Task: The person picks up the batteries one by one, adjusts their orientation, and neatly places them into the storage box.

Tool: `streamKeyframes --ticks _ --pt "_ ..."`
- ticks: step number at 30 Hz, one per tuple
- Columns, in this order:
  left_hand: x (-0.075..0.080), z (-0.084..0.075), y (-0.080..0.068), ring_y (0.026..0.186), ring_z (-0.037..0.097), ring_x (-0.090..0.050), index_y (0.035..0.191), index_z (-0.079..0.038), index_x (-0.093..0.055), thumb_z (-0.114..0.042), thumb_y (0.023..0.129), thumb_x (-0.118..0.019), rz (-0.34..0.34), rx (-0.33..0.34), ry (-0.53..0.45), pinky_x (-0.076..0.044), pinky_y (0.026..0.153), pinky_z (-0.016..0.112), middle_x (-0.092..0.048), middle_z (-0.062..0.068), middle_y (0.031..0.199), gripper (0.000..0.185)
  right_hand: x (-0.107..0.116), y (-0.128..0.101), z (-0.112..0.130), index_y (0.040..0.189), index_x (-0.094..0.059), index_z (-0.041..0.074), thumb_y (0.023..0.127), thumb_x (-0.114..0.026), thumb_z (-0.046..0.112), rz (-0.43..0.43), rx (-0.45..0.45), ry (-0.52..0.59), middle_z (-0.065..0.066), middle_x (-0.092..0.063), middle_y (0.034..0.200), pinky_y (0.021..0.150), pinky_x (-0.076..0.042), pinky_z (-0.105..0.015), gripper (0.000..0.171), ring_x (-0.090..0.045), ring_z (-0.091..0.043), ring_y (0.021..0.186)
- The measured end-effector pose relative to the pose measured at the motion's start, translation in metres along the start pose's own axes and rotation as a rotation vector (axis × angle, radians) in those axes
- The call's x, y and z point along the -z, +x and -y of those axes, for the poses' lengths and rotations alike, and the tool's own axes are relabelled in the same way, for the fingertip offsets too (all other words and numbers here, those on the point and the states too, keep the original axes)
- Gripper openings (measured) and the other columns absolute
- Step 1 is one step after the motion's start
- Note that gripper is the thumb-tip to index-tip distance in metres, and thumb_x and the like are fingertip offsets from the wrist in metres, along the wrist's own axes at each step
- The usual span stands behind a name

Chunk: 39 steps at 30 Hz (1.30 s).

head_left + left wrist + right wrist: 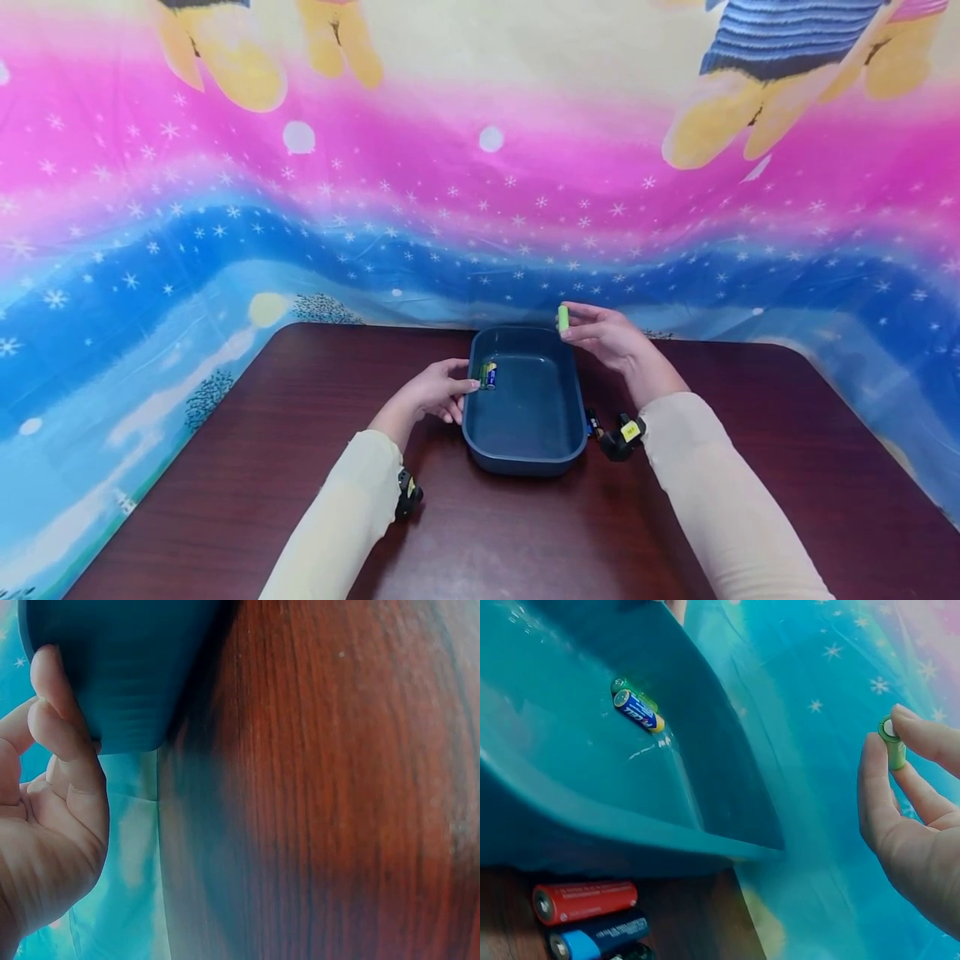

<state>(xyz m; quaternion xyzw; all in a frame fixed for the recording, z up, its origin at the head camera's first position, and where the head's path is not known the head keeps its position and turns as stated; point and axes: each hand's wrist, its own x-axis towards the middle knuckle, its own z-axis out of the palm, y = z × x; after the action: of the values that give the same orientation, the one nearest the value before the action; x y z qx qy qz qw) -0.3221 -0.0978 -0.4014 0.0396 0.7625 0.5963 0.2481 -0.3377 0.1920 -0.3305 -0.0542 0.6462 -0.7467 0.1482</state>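
A dark blue-grey plastic tub [525,454] stands on the table, its long side running away from me. At its left wall, my left hand [435,390] grips the rim, with the thumb over the edge and fingers against the outside. My right hand [611,337] pinches a light green battery [563,319] above the tub's far right corner; the right wrist view shows the battery [895,746] between thumb and fingertips. Inside the tub, by the left wall, lie a blue-and-yellow battery [637,711] and a green battery [619,685], side by side.
Against the tub's right outer side, a red battery [589,900], a black-and-blue battery [604,935] and a dark one [636,952] lie on the brown table [480,533]. A patterned cloth [420,208] hangs behind the table's far edge.
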Motion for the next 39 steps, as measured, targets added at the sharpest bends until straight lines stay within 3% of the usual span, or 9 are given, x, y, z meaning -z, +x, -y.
streamKeyframes --ticks 6,14,23,33,37,39 --pt "-0.001 0.000 0.001 0.040 0.017 -0.055 0.145 -0.013 -0.028 -0.020 0.093 -0.058 -0.005 0.001 0.002 -0.048 0.040 0.026 -0.053 0.009 0.058 0.060 -0.002 0.006 -0.006 0.145 -0.023 -0.001 0.085 -0.049 -0.018 0.004 -0.001 0.035 -0.027 -0.023 0.143 0.088 -0.048 -0.025 0.068 -0.049 -0.021 0.112" --pt "0.000 0.001 0.001 0.040 0.016 -0.055 0.145 -0.013 -0.028 -0.020 0.093 -0.058 -0.002 0.003 -0.009 -0.047 0.040 0.026 -0.052 0.009 0.058 0.060 -0.007 0.014 -0.010 0.145 -0.023 0.000 0.085 -0.048 -0.018 0.001 -0.007 0.045 -0.027 -0.023 0.144 0.087 -0.048 -0.025 0.067 -0.030 -0.034 0.130" --pt "0.000 0.000 0.002 0.040 0.015 -0.055 0.146 -0.013 -0.027 -0.020 0.092 -0.059 0.006 0.002 -0.015 -0.047 0.039 0.025 -0.053 0.009 0.058 0.063 -0.014 0.020 -0.014 0.145 -0.024 -0.001 0.084 -0.047 -0.020 -0.006 -0.010 0.086 -0.027 -0.026 0.142 0.088 -0.048 -0.025 0.067 -0.050 -0.022 0.111" --pt "0.000 0.000 0.001 0.040 0.015 -0.055 0.145 -0.014 -0.028 -0.020 0.092 -0.059 -0.003 0.003 -0.012 -0.047 0.039 0.025 -0.053 0.009 0.057 0.062 -0.021 0.025 -0.019 0.145 -0.024 0.001 0.087 -0.043 -0.019 0.000 -0.036 0.118 -0.028 -0.023 0.145 0.085 -0.049 -0.023 0.065 -0.031 -0.033 0.131" --pt "0.000 0.000 0.001 0.040 0.015 -0.055 0.145 -0.013 -0.028 -0.020 0.092 -0.059 -0.006 -0.003 -0.003 -0.047 0.039 0.025 -0.053 0.009 0.058 0.061 -0.023 0.026 -0.020 0.145 -0.024 0.000 0.087 -0.043 -0.019 0.002 -0.038 0.122 -0.028 -0.023 0.145 0.083 -0.049 -0.022 0.064 -0.030 -0.033 0.132" --pt "0.000 0.001 0.001 0.040 0.015 -0.055 0.145 -0.013 -0.028 -0.019 0.093 -0.058 -0.005 -0.006 0.001 -0.047 0.039 0.025 -0.053 0.009 0.058 0.061 -0.024 0.027 -0.020 0.145 -0.024 0.000 0.087 -0.044 -0.019 0.001 -0.038 0.121 -0.027 -0.024 0.144 0.083 -0.050 -0.022 0.064 -0.039 -0.031 0.127"
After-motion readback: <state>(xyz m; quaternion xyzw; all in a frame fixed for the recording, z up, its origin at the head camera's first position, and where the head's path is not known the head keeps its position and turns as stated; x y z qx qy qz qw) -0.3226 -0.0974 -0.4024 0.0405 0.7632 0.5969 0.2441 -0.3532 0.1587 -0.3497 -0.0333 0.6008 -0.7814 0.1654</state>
